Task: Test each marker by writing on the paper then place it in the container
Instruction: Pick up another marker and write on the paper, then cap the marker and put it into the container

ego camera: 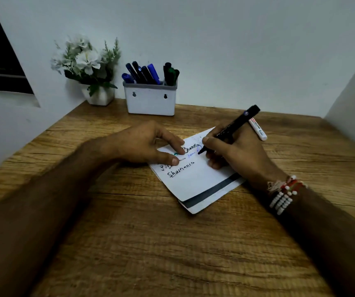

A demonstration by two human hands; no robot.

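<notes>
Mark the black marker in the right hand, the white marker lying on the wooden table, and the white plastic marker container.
Black marker (pixel 236 124): head view, middle of barrel.
White marker (pixel 257 129): head view, middle of body.
White plastic marker container (pixel 150 102): head view, front wall.

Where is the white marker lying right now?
In the head view, the white marker lies on the desk, right of centre, just behind the right hand and the black marker it holds.

Left hand (pixel 142 143) fingertips pressing down, right hand (pixel 237 156) grip pinching marker (pixel 237 122)
</notes>
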